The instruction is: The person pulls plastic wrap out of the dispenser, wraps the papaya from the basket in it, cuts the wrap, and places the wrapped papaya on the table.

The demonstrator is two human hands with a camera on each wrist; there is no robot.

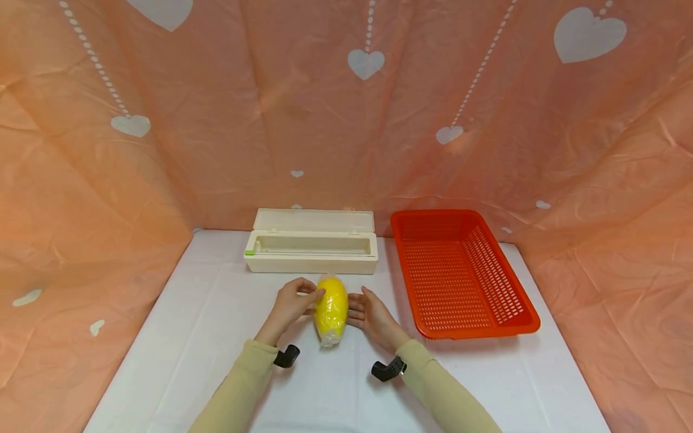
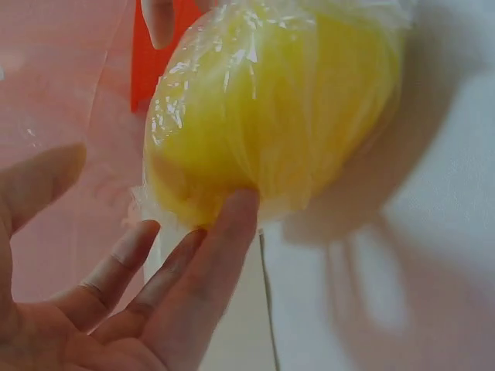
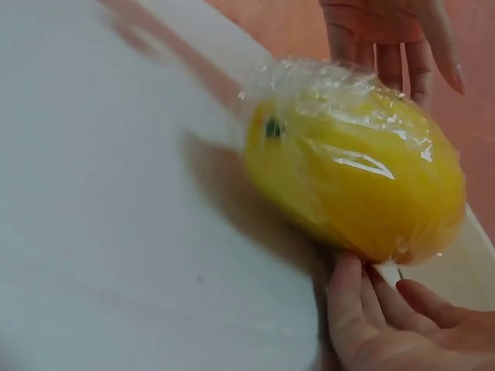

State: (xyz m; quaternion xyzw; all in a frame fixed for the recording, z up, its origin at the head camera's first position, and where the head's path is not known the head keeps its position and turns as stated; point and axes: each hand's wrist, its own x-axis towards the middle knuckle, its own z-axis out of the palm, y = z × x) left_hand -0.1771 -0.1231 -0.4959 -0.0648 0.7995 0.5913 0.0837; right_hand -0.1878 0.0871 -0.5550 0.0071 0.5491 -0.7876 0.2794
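A yellow oval fruit (image 1: 332, 304), wrapped in shiny clear plastic film, is between the two hands above the table. Bunched film shows at its near end. My left hand (image 1: 292, 305) is on its left side; in the left wrist view its long fingers (image 2: 232, 224) touch the wrapped fruit (image 2: 271, 116), while the thumb stands apart. On the other side my right hand (image 1: 375, 317) has its fingers extended toward the fruit. The right wrist view has those fingertips (image 3: 348, 278) against its lower edge, and a small dark green spot on one end of the fruit.
Behind the hands stands a long cream box (image 1: 311, 264) with its lid raised and a green piece at its left end. A red perforated basket (image 1: 406, 282) is at the right of the white-covered table (image 1: 178, 349). Orange curtains (image 1: 303, 120) with white hearts surround the table.
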